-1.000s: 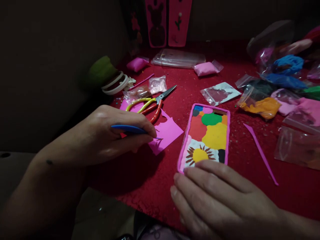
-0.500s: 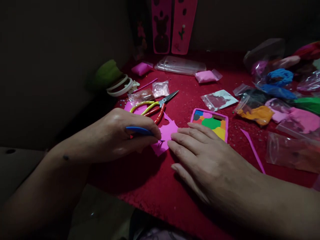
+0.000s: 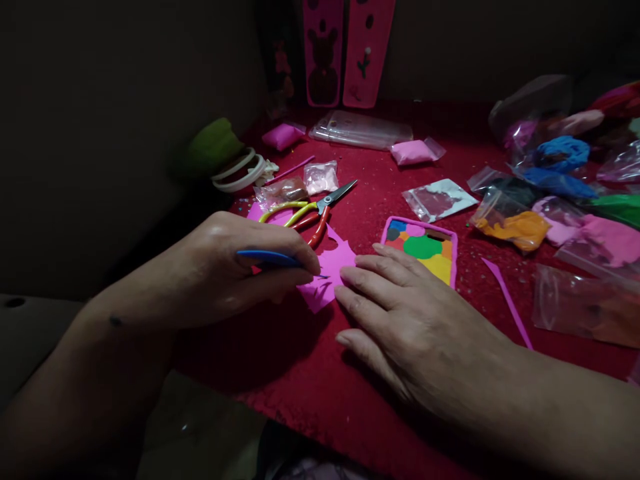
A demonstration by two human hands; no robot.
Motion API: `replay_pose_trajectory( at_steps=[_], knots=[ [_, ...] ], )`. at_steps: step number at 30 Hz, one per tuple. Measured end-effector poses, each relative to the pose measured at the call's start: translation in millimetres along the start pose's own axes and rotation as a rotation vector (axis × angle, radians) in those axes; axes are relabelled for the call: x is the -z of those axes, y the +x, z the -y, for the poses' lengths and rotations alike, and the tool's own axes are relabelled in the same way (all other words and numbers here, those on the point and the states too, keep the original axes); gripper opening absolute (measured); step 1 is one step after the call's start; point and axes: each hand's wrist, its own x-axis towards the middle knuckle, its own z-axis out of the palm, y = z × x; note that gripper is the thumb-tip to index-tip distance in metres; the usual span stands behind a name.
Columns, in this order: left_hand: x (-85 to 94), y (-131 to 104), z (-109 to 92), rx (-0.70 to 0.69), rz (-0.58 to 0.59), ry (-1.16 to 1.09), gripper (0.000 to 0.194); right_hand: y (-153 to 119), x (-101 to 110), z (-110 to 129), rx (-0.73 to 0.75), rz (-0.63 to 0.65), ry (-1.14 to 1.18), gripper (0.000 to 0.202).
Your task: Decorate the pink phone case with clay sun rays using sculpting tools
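Observation:
My left hand (image 3: 265, 257) is closed around a slim blue pen (image 3: 267, 258), its thin tip over a jagged-edged piece of pink paper (image 3: 333, 260). Several dark strokes show on the paper below the tip. With fingers stretched out, my right hand (image 3: 400, 310) lies flat, its fingertips touching the paper's right edge. Just beyond those fingers is a phone case (image 3: 423, 247) with a pink rim and patches of coloured clay, partly covered by the hand. Scissors (image 3: 325, 203) with red and yellow handles lie behind my left hand.
Bags of coloured clay (image 3: 513, 227) crowd the right side of the red cloth (image 3: 300, 400). A pink plastic tool (image 3: 507, 303) lies right of the case. Clear phone cases (image 3: 360, 130) are at the back, white rings (image 3: 243, 175) at the left. The cloth's front edge is near.
My left hand has shifted slightly left and up with the pen, uncovering more dark strokes on the pink paper. My right thumb has moved a little left; its fingers still rest at the paper's edge.

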Motion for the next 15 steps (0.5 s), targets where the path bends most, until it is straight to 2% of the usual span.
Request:
replay_pose_trajectory(
  at_steps=[5,11,12,15],
  knots=[
    [5.0,2,-2,0.033,0.013,-0.002,0.007,0,7,-2,0.009,-0.053,-0.002,0.037],
    [7.7,4,-4,0.076,-0.002,-0.090,0.005,-8,35,7,0.098,-0.193,-0.038,0.041],
    [7.1,4,-4,0.071,-0.008,-0.109,0.004,-11,37,10,0.113,-0.234,-0.055,0.042],
    [3.8,7,-5,0.041,-0.021,-0.140,0.004,-24,32,24,0.106,-0.200,-0.067,0.045]
  ],
)
